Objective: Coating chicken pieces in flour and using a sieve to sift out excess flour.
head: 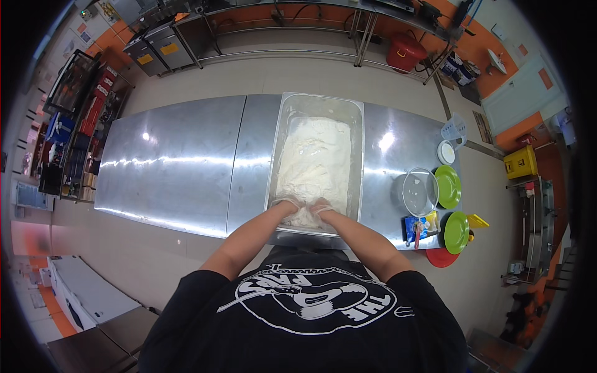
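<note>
A deep rectangular stainless steel pan (358,154) stands lengthwise before me on a steel table (177,182). White flour or a floury mixture (317,154) covers much of its bottom, heaped and uneven, with some clumps near my hands. Both hands wear thin clear plastic gloves and reach into the near end of the pan. My left hand (291,205) is in the mixture at the left, and my right hand (322,206) is a short way to its right. Flour hides the fingers of both, so their grip does not show.
At the table's right end are a round sieve (420,191), a blue and yellow packet (414,228), green plates (448,186), a red plate (440,259), a white-lidded tub (446,152) and a clear measuring jug (452,127). A steel counter (280,23) runs along the far wall.
</note>
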A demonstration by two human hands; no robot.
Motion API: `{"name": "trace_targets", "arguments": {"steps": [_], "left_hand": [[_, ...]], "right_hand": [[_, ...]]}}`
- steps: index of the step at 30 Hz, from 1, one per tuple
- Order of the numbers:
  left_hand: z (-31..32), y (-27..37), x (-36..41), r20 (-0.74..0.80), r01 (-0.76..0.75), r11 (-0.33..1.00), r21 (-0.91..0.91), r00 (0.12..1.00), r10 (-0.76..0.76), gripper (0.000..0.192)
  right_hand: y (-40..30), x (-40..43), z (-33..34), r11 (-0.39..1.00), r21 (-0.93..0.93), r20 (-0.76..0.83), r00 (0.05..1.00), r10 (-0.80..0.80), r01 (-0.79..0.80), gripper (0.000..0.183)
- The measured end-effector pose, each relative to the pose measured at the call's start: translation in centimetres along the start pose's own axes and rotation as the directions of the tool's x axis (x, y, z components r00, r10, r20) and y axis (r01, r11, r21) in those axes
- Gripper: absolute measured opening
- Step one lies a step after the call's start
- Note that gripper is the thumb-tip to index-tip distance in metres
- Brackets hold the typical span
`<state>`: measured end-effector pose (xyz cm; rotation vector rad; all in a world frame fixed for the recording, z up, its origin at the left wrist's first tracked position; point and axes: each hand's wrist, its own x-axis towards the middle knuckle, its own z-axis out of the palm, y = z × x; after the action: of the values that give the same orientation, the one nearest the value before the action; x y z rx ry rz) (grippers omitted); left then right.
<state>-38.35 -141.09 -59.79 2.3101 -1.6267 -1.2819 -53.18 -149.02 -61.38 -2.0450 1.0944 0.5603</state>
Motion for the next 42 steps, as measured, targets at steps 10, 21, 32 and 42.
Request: {"name": "trace_targets", "arguments": {"steps": [10, 21, 32, 42], "left_hand": [[-2.1, -1.0, -2.9, 0.071, 0.046, 0.944, 0.327, 0.995, -0.073, 0.056], [-3.7, 3.6, -5.9, -0.443, 0.051, 0.957, 0.286, 0.892, 0.085, 0.04], [-1.7, 3.1, -1.2, -0.072, 0.075, 0.996, 0.039, 0.995, -0.072, 0.066], [-0.7, 3.2, 0.2, -0.226, 0.115, 0.965, -0.235, 0.959, -0.17, 0.062]], "right_hand": [[-2.0, -3.9, -8.7, 0.961, -0.276, 0.065, 0.998, -0.008, 0.025, 0.048], [-5.3, -5.7, -3.7, 0.843, -0.319, 0.054, 0.897, -0.44, 0.433, 0.038], [-1.4, -1.1, -3.0, 0.971, -0.225, -0.163, 0.986, 0.042, -0.078, 0.04], [-7.0, -2.0, -0.2, 0.978, 0.023, -0.227, 0.952, 0.206, -0.206, 0.042]]}}
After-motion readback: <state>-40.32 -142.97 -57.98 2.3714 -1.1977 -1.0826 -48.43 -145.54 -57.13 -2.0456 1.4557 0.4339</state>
